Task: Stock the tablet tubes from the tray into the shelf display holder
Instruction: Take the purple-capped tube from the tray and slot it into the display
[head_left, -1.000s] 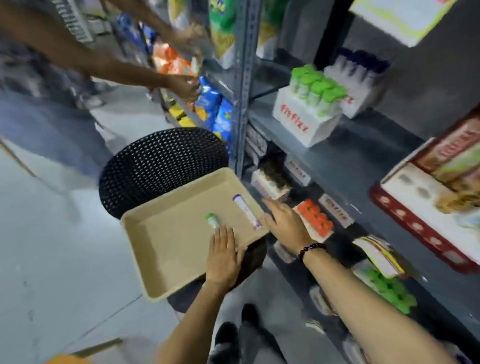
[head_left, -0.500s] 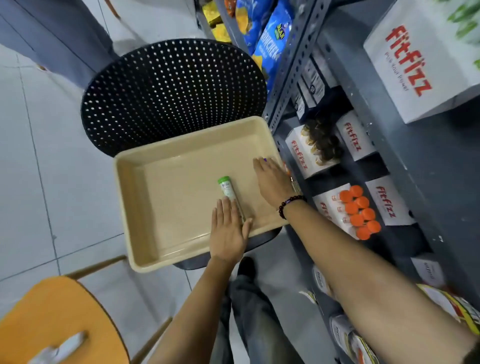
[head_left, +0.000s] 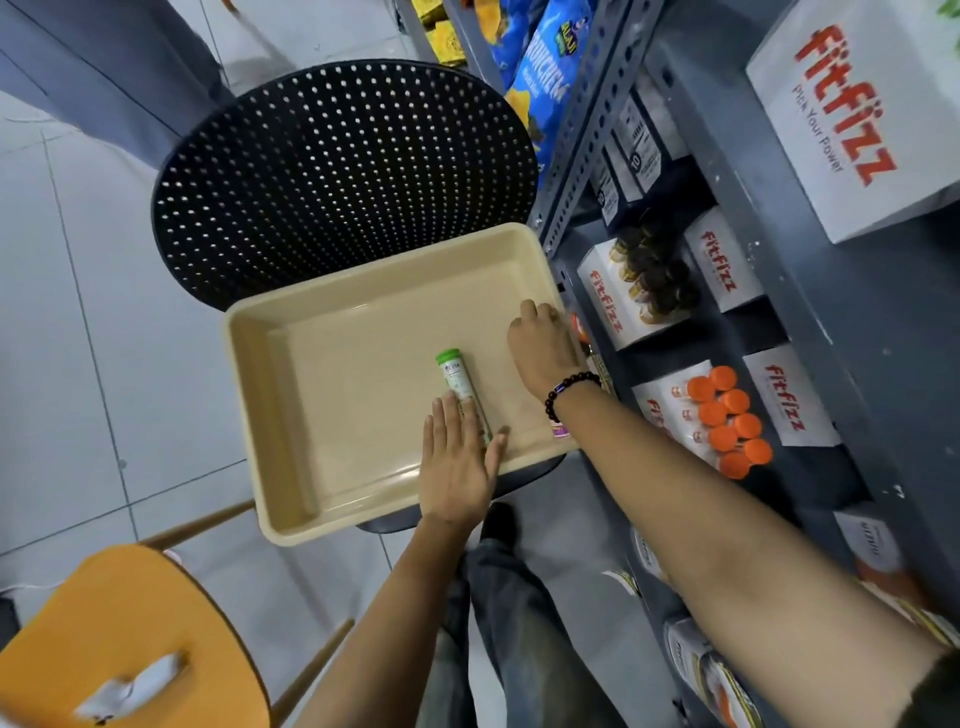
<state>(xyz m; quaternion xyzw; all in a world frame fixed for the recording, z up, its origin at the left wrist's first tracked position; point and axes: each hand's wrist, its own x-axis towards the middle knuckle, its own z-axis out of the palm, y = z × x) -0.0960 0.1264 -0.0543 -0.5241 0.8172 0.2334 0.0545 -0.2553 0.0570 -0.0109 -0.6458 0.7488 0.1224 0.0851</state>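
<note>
**Last green tube lying under the left fingertips, second tube closing into the right grip**

The beige tray (head_left: 270, 415) is sitting on a black perforated stool (head_left: 343, 171), and it is holding very little. The green-capped tube (head_left: 457, 379) is lying flat on the tray floor, its long axis running from the cap at the far end back toward the person, tilted slightly right. The left hand (head_left: 457, 462) is lying flat and released, fingers extended, fingertips resting over the tube's near end; it is clearly the nearer hand, and the tube is pointing straight away from its palm.

Further right, the right hand (head_left: 545, 348) is curling over the tray's right wall, clenched around what seems to be a second tube; only a purple end (head_left: 560, 430) is peeking out below the wrist, so I cannot tell the hold for certain.

Beyond the tray, the grey shelf (head_left: 810, 322) is carrying white display holders: one with dark caps (head_left: 652, 275), one with orange caps (head_left: 727, 415). Neither is showing green caps, so the matching holder is probably out of view.
</note>
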